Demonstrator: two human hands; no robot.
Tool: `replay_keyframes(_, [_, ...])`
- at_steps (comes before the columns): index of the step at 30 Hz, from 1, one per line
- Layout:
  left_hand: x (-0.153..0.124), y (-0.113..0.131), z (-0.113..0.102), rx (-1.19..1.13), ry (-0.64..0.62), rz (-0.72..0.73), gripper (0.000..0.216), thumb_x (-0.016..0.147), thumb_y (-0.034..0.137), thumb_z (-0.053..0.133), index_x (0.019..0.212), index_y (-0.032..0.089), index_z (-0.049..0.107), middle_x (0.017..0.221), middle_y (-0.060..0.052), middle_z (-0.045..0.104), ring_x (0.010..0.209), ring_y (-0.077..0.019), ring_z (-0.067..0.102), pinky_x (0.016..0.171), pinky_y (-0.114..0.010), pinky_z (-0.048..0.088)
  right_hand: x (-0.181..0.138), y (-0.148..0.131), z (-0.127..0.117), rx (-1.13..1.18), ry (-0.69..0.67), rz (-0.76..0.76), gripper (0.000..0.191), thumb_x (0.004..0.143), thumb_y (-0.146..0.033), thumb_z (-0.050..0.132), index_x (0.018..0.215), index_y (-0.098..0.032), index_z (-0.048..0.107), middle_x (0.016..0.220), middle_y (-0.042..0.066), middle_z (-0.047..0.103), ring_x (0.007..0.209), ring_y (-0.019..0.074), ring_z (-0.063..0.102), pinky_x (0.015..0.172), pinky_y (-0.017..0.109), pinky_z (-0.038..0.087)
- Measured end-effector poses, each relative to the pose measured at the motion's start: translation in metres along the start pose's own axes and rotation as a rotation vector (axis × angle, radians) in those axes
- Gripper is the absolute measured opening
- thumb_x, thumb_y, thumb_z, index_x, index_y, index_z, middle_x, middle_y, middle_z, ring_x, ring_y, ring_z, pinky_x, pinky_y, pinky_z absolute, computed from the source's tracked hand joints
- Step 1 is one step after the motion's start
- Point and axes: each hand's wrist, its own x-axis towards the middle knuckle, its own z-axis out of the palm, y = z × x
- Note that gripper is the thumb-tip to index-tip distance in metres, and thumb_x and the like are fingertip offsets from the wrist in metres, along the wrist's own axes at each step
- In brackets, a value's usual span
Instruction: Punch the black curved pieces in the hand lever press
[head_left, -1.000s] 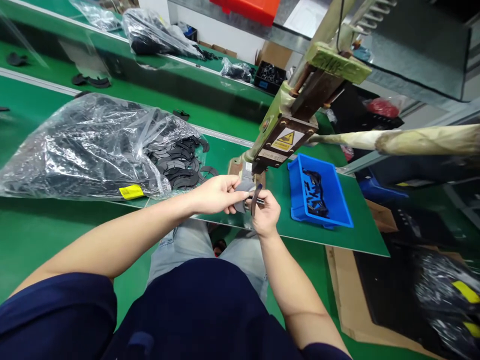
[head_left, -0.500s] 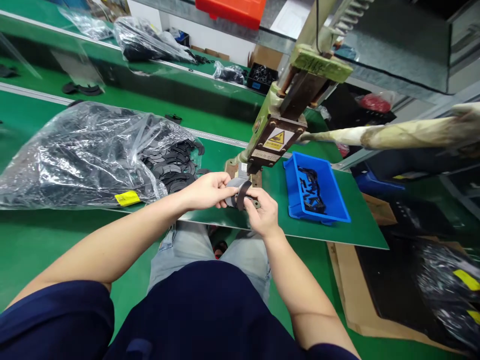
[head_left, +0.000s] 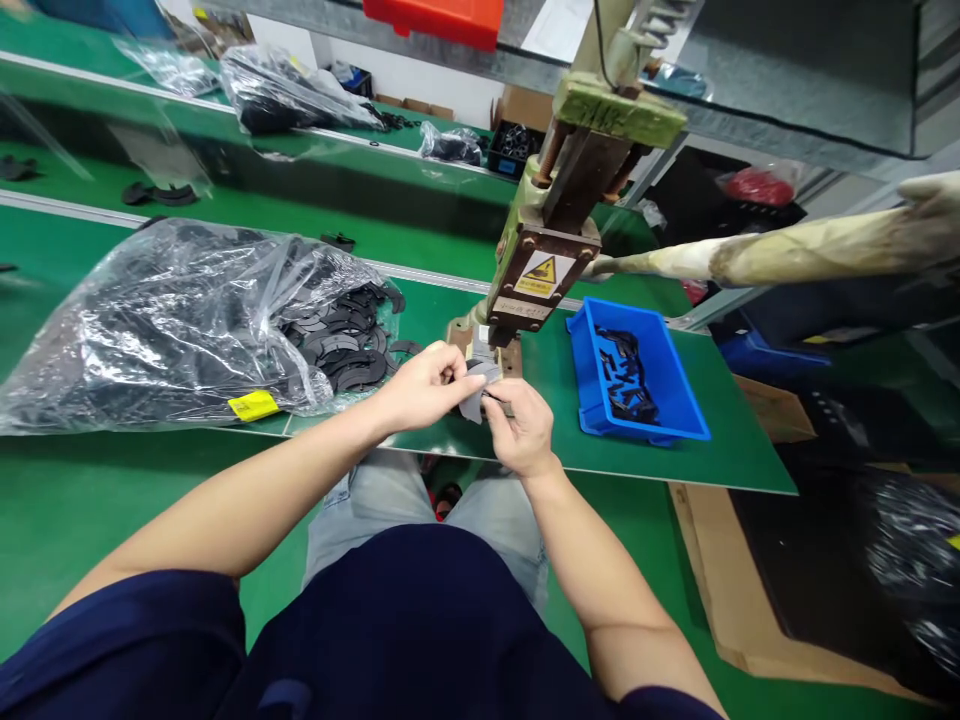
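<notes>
My left hand (head_left: 424,385) and my right hand (head_left: 519,428) meet just in front of the base of a green hand press (head_left: 559,210). Both pinch a small dark grey curved piece (head_left: 474,400) held between them. The piece is partly hidden by my fingers. To the left lies a clear plastic bag (head_left: 165,320) full of black curved parts, with several of those parts (head_left: 345,345) spilling from its open end onto the green table (head_left: 720,455).
A blue bin (head_left: 679,395) holding black parts stands right of the press. The press lever (head_left: 787,250), wrapped in pale tape, reaches out to the right. More bags of parts lie on the far benches. Cardboard and dark bags sit on the floor at the right.
The black curved piece that stood up in my right hand has been turned down flat between both hands. My hands have stayed in front of the press base.
</notes>
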Motion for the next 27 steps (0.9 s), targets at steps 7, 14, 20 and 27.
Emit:
replay_keyframes(7, [0.006,-0.015,0.0,-0.486,-0.256,-0.307,0.052,0.081,0.064,0.083,0.096,0.018,0.063,0.08,0.001,0.065,0.067,-0.0127,0.061,0.057,-0.024,0.051,0.003,0.011,-0.001,0.045,-0.037,0.055,0.027,0.098,-0.024,0.065,0.124,-0.027,0.069,0.113,0.008,0.076,0.105,0.0218,0.073,0.094,0.042,0.061])
replay_keyframes(14, [0.071,-0.086,-0.027,-0.462,0.198,-0.6,0.034,0.088,0.04,0.086,0.089,0.015,0.062,0.072,-0.003,0.068,0.054,-0.0098,0.061,0.049,-0.02,0.052,-0.023,0.023,-0.032,0.017,-0.003,0.206,0.039,0.096,-0.026,0.067,0.134,-0.029,0.064,0.125,0.011,0.071,0.118,0.0264,0.07,0.104,0.05,0.062])
replay_keyframes(20, [0.177,-0.101,-0.032,-0.512,0.307,-0.684,0.022,0.095,0.023,0.079,0.101,0.01,0.062,0.078,-0.01,0.071,0.062,-0.0164,0.072,0.06,-0.027,0.062,-0.053,0.024,-0.059,-0.017,-0.006,0.254,0.035,0.094,-0.025,0.067,0.129,-0.032,0.068,0.121,0.01,0.074,0.114,0.0288,0.074,0.097,0.052,0.066])
replay_keyframes(27, [0.232,-0.1,-0.051,-0.482,0.414,-0.615,0.017,0.098,0.022,0.074,0.103,0.01,0.063,0.082,-0.008,0.069,0.069,-0.0142,0.071,0.067,-0.023,0.06,-0.047,0.056,-0.115,-0.212,0.051,0.249,0.024,0.095,-0.03,0.066,0.119,-0.032,0.072,0.118,0.01,0.076,0.111,0.0297,0.074,0.098,0.055,0.065])
